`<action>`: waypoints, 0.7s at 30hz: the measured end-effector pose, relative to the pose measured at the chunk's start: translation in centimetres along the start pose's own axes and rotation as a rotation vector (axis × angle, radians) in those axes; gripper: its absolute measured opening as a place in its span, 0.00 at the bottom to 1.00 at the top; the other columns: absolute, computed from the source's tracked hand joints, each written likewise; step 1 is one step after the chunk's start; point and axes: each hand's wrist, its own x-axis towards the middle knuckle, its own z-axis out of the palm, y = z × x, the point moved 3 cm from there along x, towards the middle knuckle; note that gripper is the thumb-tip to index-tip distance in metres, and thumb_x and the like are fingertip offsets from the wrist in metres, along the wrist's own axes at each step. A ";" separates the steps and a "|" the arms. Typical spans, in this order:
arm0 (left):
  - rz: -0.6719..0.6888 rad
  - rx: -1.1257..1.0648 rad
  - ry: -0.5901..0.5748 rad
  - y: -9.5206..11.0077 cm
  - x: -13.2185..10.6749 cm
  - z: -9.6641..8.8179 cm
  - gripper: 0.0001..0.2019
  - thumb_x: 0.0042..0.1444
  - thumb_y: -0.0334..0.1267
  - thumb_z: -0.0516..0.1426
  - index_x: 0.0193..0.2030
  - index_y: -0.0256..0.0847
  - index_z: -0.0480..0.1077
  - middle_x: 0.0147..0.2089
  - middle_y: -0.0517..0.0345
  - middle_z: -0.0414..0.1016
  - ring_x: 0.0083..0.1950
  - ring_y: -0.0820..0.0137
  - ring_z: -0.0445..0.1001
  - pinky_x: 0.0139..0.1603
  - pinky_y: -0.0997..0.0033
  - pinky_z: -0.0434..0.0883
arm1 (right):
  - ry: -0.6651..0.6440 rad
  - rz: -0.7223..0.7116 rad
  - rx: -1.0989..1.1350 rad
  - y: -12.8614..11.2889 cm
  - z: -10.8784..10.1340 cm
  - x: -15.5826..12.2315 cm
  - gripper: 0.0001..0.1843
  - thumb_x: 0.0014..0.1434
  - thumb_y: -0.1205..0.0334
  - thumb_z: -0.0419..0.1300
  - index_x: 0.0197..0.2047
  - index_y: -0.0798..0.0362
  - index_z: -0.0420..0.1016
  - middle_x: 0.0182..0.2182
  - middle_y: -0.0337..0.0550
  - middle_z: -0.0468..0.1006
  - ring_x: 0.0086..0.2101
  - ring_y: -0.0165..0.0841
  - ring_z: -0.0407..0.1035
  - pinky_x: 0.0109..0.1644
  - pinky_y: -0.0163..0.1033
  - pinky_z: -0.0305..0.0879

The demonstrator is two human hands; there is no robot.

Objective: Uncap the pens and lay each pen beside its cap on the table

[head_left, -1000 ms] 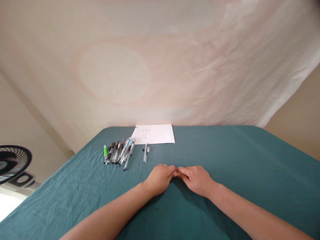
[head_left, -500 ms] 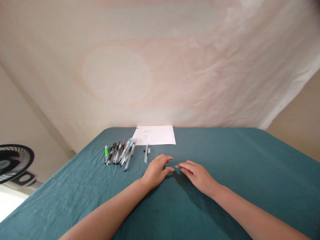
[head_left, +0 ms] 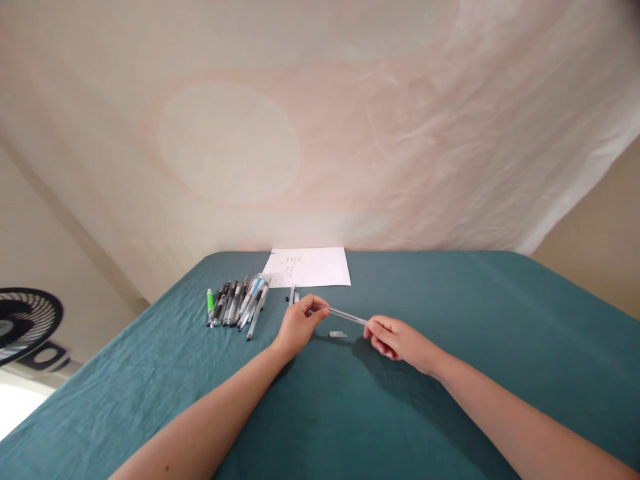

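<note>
Head camera view of a table under a teal cloth. Both bare hands are raised just above the cloth, a little apart, and hold a thin clear pen tube between them. The left hand pinches its far end and the right hand pinches its near end. A small clear piece lies on the cloth just below the tube. A row of pens lies to the left, near a white paper sheet.
</note>
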 end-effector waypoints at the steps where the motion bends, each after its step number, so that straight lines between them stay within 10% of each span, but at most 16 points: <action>1: -0.051 -0.102 -0.002 -0.5 0.3 -0.1 0.11 0.52 0.43 0.57 0.36 0.37 0.70 0.29 0.59 0.72 0.32 0.72 0.70 0.33 0.74 0.65 | -0.017 0.028 0.075 0.2 -0.2 0.1 0.23 0.59 0.40 0.45 0.37 0.53 0.64 0.20 0.32 0.60 0.17 0.22 0.50 0.18 0.27 0.42; 10: -0.253 -0.769 -0.074 -0.7 0.0 1.0 0.13 0.52 0.44 0.58 0.39 0.36 0.66 0.45 0.50 0.74 0.33 0.75 0.73 0.28 0.80 0.65 | -0.128 0.043 0.158 0.3 -0.1 0.1 0.23 0.57 0.41 0.49 0.34 0.55 0.65 0.21 0.35 0.66 0.17 0.20 0.52 0.17 0.26 0.42; 21: -0.308 -0.865 -0.104 -0.1 -0.4 1.7 0.17 0.54 0.40 0.58 0.49 0.35 0.67 0.49 0.45 0.72 0.38 0.73 0.73 0.33 0.77 0.70 | -0.141 0.030 0.126 0.0 -0.2 0.1 0.21 0.57 0.44 0.52 0.33 0.56 0.66 0.21 0.35 0.69 0.16 0.20 0.53 0.17 0.26 0.45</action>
